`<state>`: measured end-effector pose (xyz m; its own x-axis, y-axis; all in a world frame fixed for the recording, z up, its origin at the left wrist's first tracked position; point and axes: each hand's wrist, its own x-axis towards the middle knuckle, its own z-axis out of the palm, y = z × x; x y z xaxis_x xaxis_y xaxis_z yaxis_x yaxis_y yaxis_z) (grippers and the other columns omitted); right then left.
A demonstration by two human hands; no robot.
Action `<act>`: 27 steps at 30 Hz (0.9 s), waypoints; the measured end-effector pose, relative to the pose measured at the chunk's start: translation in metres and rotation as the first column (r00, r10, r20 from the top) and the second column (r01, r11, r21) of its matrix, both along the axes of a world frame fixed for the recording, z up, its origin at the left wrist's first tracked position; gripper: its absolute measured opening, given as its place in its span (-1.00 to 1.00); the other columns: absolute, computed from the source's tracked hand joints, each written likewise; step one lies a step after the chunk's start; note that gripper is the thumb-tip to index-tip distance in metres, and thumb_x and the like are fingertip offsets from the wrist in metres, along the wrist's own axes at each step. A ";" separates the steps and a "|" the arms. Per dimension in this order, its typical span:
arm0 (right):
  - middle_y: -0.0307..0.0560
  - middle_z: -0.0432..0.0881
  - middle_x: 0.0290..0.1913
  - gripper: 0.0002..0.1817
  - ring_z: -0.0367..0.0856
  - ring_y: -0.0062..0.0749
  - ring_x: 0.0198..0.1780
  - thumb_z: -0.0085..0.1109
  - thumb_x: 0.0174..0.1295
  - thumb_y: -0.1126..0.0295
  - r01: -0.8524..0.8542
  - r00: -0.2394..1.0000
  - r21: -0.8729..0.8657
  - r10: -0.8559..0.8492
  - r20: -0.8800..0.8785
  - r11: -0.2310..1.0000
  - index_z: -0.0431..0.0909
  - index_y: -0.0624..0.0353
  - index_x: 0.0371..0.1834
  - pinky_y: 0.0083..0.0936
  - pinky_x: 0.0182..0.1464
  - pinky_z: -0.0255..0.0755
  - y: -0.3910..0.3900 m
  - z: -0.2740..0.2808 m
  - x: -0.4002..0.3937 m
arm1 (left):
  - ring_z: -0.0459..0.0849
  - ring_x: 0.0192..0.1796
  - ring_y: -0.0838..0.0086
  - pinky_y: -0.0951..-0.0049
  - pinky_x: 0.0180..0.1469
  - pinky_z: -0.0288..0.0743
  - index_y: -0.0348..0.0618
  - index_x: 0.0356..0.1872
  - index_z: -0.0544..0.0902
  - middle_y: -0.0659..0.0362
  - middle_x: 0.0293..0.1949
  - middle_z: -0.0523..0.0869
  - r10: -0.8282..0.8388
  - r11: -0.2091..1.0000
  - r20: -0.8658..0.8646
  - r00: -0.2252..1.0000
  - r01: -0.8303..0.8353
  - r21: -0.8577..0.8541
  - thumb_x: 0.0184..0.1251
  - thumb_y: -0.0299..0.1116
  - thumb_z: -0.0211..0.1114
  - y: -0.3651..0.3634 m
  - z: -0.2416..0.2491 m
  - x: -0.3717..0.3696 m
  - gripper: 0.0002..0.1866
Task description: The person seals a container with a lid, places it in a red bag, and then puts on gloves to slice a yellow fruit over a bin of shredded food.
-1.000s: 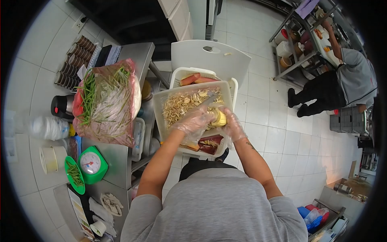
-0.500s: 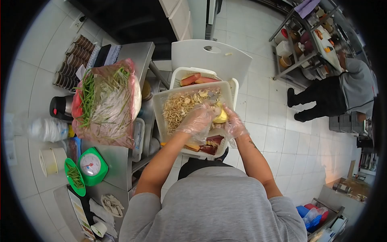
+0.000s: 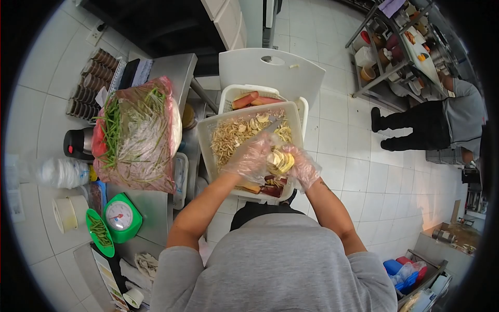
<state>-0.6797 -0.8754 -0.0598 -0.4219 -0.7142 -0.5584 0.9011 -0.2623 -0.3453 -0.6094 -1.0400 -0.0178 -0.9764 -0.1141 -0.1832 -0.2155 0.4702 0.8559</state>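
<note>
Both my hands wear clear plastic gloves. My left hand (image 3: 250, 156) is closed around a knife; its blade (image 3: 273, 126) points up and to the right, and the handle is hidden in my fingers. In my right hand (image 3: 305, 169) is a pale yellow, layered piece that looks like a banana blossom heart (image 3: 281, 162), with cut layers facing up. Beneath my hands a white plastic tray (image 3: 298, 120) holds thin beige shreds (image 3: 227, 140) and several round slices (image 3: 260, 121). It rests on white baskets (image 3: 227, 96) containing reddish outer pieces (image 3: 244, 100).
Left, a steel table (image 3: 179, 65) bears a pink plastic bag of green beans (image 3: 138, 135) and a green scale (image 3: 123, 217). A white board (image 3: 244, 65) stands behind the baskets. At right, another person (image 3: 431, 125) works by a steel shelf (image 3: 364, 67) on the tiled floor.
The yellow piece has come down toward me and tilted, showing its layers. My left hand has shifted slightly left and lower, and the knife blade now shows more clearly.
</note>
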 end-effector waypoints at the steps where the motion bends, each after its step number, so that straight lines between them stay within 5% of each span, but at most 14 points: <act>1: 0.02 0.64 -0.03 -0.56 0.70 -0.25 -0.10 0.19 0.28 0.23 0.015 0.999 0.029 -0.016 0.036 0.999 0.43 0.17 0.16 -0.17 -0.22 0.71 0.001 -0.015 0.002 | 0.61 0.08 0.07 0.24 0.13 0.46 -0.20 0.08 0.51 -0.08 -0.01 0.63 0.006 1.000 0.074 0.997 -0.007 0.020 0.44 -0.18 0.12 -0.004 -0.005 0.000 -0.65; 4: -0.02 0.66 -0.06 -0.55 0.72 -0.31 -0.17 0.20 0.28 0.20 -0.071 0.997 0.117 0.074 -0.029 0.991 0.44 0.16 0.16 -0.37 -0.49 0.63 -0.004 -0.019 -0.006 | 0.57 0.12 0.11 0.25 0.18 0.40 -0.21 0.14 0.51 -0.07 0.10 0.59 -0.031 0.999 -0.092 0.995 0.033 0.026 0.46 -0.20 0.08 -0.022 -0.035 -0.007 -0.63; 5: -0.07 0.67 -0.09 -0.51 0.72 -0.35 -0.23 0.20 0.28 0.15 -0.130 0.990 -0.018 0.129 -0.054 0.991 0.43 0.14 0.20 -0.50 -0.68 0.47 -0.003 -0.020 -0.009 | 0.57 0.11 0.13 0.27 0.19 0.40 -0.21 0.13 0.53 -0.06 0.09 0.60 0.012 0.999 -0.087 0.996 -0.015 -0.043 0.49 -0.18 0.05 -0.028 -0.046 -0.012 -0.63; 7: -0.03 0.67 -0.06 -0.45 0.74 -0.29 -0.18 0.20 0.30 0.09 -0.102 0.985 -0.026 0.097 -0.141 0.994 0.38 0.19 0.24 -0.44 -0.58 0.57 -0.004 -0.016 -0.012 | 0.59 0.10 0.13 0.29 0.21 0.42 -0.22 0.11 0.55 -0.06 0.05 0.62 0.123 0.990 0.026 0.992 -0.121 -0.074 0.52 -0.11 0.02 -0.041 -0.026 -0.022 -0.59; 9: -0.01 0.65 0.00 -0.39 0.72 -0.22 -0.09 0.14 0.34 -0.02 -0.007 0.975 0.072 0.023 -0.222 0.997 0.36 0.18 0.29 -0.29 -0.37 0.69 -0.001 -0.025 -0.011 | 0.61 0.08 0.06 0.25 0.21 0.43 -0.24 0.11 0.55 -0.10 0.00 0.65 0.275 0.961 -0.045 0.960 -0.275 0.018 0.51 0.02 -0.02 -0.073 -0.062 -0.039 -0.50; 11: 0.02 0.63 0.04 -0.40 0.70 -0.19 -0.02 0.09 0.37 -0.04 0.061 0.998 0.021 -0.060 -0.030 0.998 0.35 0.15 0.30 -0.20 -0.23 0.70 -0.005 -0.037 -0.016 | 0.62 0.08 0.01 0.18 0.16 0.46 -0.23 0.20 0.50 -0.12 0.00 0.66 0.209 0.930 -0.168 0.963 -0.249 -0.272 0.46 -0.07 0.04 -0.100 -0.070 -0.065 -0.52; 13: 0.06 0.59 0.11 -0.46 0.65 -0.12 0.08 0.00 0.43 -0.01 0.096 0.987 -0.077 -0.085 0.133 0.992 0.35 0.11 0.31 -0.03 0.03 0.64 -0.002 -0.059 -0.021 | 0.62 0.09 -0.02 0.11 0.11 0.47 -0.23 0.28 0.45 -0.13 0.05 0.64 0.165 0.814 -0.077 0.983 -0.180 -0.552 0.45 -0.22 0.09 -0.099 -0.008 -0.073 -0.54; 15: 0.02 0.60 0.11 -0.47 0.64 -0.14 0.09 0.04 0.41 0.02 0.099 0.990 0.002 -0.099 0.098 0.995 0.37 0.13 0.29 0.00 0.04 0.60 0.001 -0.061 -0.021 | 0.61 0.08 -0.08 0.07 0.08 0.47 -0.29 0.23 0.48 -0.20 0.08 0.62 0.346 0.822 -0.073 0.936 -0.340 -0.457 0.48 -0.17 0.06 -0.091 0.005 -0.075 -0.54; 18: 0.03 0.59 0.11 -0.50 0.64 -0.11 0.06 0.02 0.41 0.04 0.138 0.987 0.066 -0.143 0.079 0.988 0.38 0.13 0.26 0.02 0.04 0.61 0.005 -0.061 -0.021 | 0.60 0.08 -0.12 0.07 0.10 0.45 -0.33 0.18 0.51 -0.29 0.10 0.58 0.141 0.915 0.082 0.987 -0.098 -0.391 0.47 -0.02 0.05 -0.067 0.053 -0.049 -0.46; 20: 0.04 0.59 0.10 -0.51 0.65 -0.08 0.05 0.01 0.40 0.05 0.165 0.984 0.074 -0.169 0.061 0.984 0.38 0.12 0.25 0.04 0.03 0.62 0.008 -0.065 -0.021 | 0.62 0.04 -0.13 0.06 0.09 0.46 -0.36 0.16 0.50 -0.28 0.00 0.62 0.097 0.935 0.206 0.974 -0.018 -0.355 0.41 0.03 0.11 -0.063 -0.015 -0.027 -0.40; 22: 0.04 0.59 0.10 -0.51 0.65 -0.07 0.05 0.03 0.39 0.06 0.185 0.982 0.060 -0.188 0.030 0.981 0.38 0.13 0.24 0.07 0.01 0.62 0.013 -0.076 -0.021 | 0.65 -0.01 -0.12 0.06 0.07 0.48 -0.36 0.04 0.56 -0.26 -0.06 0.66 0.107 0.896 0.528 0.843 0.148 -0.418 0.33 0.06 0.19 -0.035 -0.014 -0.001 -0.41; 27: 0.01 0.58 0.10 -0.48 0.64 -0.08 0.06 0.07 0.38 -0.01 0.148 0.989 0.142 -0.148 -0.008 0.979 0.35 0.06 0.25 0.05 -0.07 0.63 0.017 -0.062 -0.015 | 0.67 -0.04 -0.08 0.09 0.05 0.51 -0.35 -0.11 0.61 -0.25 -0.12 0.66 0.235 0.839 0.392 0.890 0.018 -0.544 0.30 0.01 0.23 -0.009 -0.087 0.046 -0.49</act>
<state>-0.6948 -0.8585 -0.1215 -0.5155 -0.5578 -0.6504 0.8569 -0.3412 -0.3865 -0.5632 -1.0486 -0.1047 -0.7871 -0.4148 -0.4565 -0.5737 0.7642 0.2947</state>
